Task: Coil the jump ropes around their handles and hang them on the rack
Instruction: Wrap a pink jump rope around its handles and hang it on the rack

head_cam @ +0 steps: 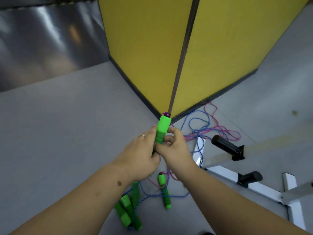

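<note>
1. Both hands are gripping one bright green handle [162, 129] at the centre of the view: the left hand [140, 155] is wrapping around its lower part, and the right hand [172, 146] is pinching its side with curled fingers.
2. The handle is pointing toward 12 o'clock, showing a dark cap with what may be a bit of pink cord at its tip.
3. More green handles [127, 211] are lying on the floor at 6 o'clock, one [164, 190] just beside them.
4. Blue and pink ropes [203, 131] are sprawling loosely at 2 o'clock, trailing across the white rack [225, 173] with black pegs [226, 145] at 3 o'clock.
5. The grey floor [67, 124] is meeting a yellow wall corner [152, 48] at 12 o'clock.
</note>
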Demonstrator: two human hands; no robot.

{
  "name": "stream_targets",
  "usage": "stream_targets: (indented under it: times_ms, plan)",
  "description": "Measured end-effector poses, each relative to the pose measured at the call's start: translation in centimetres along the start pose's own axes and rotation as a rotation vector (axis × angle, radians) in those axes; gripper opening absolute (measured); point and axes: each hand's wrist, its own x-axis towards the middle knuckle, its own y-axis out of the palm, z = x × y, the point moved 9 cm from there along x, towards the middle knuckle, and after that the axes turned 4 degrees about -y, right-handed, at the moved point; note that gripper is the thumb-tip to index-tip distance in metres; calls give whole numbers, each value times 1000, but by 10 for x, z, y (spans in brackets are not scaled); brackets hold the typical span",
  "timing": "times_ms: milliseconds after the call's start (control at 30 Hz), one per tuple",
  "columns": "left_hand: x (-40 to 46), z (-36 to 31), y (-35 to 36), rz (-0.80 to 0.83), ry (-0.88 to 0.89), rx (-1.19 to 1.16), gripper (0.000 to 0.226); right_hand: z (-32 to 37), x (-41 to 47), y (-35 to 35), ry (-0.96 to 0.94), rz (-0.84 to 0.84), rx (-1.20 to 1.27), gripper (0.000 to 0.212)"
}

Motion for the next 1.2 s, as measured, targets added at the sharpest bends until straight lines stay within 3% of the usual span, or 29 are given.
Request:
stream_targets:
  times_ms: [133, 267, 367, 433, 500, 600, 667, 767, 967, 1200]
  plan:
    - [-33, -47, -48, -46, 39, -366, 70, 84, -36, -4, -135, 51, -38, 47]
    - [-60, -71, -91, -184, 21, -419, 53, 149, -71, 0, -252, 189, -37, 43]
    - [-76, -77, -122, -327, 19, -391, 37, 190, -89, -19, -420, 53, -175, 38]
    - [-86, -82, -136, -378, 36, -325, 33, 196, -88, -35, -452, -46, -263, 48]
    - [-95, -91, -142, -375, 66, -284, 31, 191, -84, -32, -417, 17, -307, 53]
    - [-99, -93, -145, -371, 53, -243, 28, 183, -76, -19, -404, 122, -422, 20]
    - [-98, -86, -149, -418, 8, -216, 21, 185, -73, -13, -441, 115, -465, 25]
    - [-94, -79, -152, -460, -42, -189, 21, 194, -75, -4, -480, 139, -446, 34]
    - [-88, -81, -141, -366, -26, -351, 27, 198, -81, 4, -491, 200, -352, 27]
    - [-93, -88, -145, -389, -19, -366, 27, 209, -88, 0, -504, 184, -202, 31]
